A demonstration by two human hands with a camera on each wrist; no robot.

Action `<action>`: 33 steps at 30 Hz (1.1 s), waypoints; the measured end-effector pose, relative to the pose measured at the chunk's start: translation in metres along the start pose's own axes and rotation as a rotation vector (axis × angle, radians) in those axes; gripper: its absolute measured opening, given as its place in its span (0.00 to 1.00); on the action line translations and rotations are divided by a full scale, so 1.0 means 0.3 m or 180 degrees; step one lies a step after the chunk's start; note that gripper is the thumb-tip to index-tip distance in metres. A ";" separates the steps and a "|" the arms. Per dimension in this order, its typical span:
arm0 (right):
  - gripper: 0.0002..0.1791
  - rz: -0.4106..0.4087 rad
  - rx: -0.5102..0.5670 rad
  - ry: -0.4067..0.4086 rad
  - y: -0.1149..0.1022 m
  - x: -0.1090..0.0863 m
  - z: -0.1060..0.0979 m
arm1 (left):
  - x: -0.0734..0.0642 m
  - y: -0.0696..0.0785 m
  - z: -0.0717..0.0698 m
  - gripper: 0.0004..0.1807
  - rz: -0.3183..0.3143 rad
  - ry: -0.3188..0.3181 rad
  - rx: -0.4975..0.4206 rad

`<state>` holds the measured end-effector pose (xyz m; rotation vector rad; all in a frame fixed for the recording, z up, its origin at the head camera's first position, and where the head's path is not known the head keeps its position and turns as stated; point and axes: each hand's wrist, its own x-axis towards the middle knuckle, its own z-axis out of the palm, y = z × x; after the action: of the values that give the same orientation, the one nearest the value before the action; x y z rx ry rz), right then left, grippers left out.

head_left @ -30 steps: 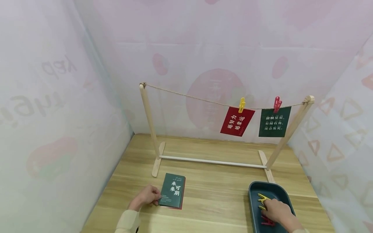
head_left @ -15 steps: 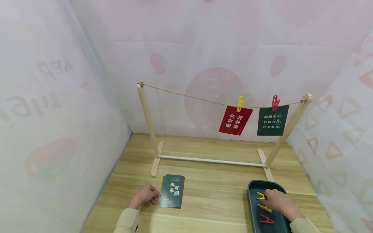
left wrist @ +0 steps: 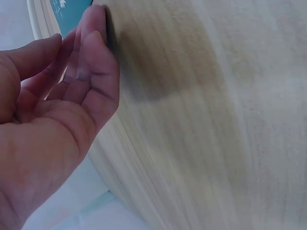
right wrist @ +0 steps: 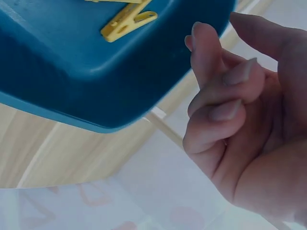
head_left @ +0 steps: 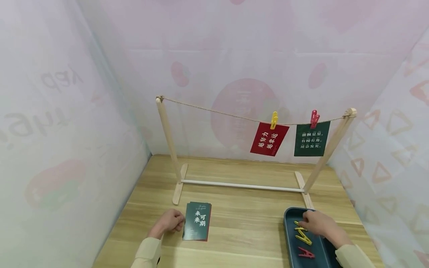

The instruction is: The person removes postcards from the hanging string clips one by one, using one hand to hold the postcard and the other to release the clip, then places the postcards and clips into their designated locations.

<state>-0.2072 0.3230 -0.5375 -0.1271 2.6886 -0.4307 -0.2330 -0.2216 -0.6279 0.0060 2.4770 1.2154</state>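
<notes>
On the table (head_left: 248,230), a blue tray (head_left: 317,248) and green-topped cards (head_left: 197,230) lie lengthwise away from the person, the left hand (head_left: 170,220) loosely curled beside the cards, the right hand (head_left: 320,224), thumb and fingers parted, near a yellow clip (head_left: 307,239) slanting near-right.

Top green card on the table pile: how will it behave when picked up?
The top green card is probably light and fairly stiff: the hanging red card looks flat under one yellow clip. It may slide sideways, since it lies unclipped over the offset red card beneath.
</notes>
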 end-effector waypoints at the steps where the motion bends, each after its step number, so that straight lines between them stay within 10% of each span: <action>1: 0.12 -0.0011 0.0016 0.0016 -0.002 0.001 -0.005 | 0.004 0.002 0.001 0.13 0.0016 0.0035 0.0012; 20: 0.10 -0.0829 -0.0167 0.0929 -0.075 0.011 -0.318 | 0.067 0.147 -0.076 0.10 0.0307 0.0646 -0.0034; 33: 0.09 -0.1364 -0.0246 0.1830 -0.158 0.001 -0.415 | 0.093 0.219 -0.098 0.11 0.0506 0.0950 -0.0139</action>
<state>-0.2576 0.3129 -0.4148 -0.7093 3.2442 -0.5568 -0.2794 -0.1981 -0.5708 0.0106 2.7487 1.4270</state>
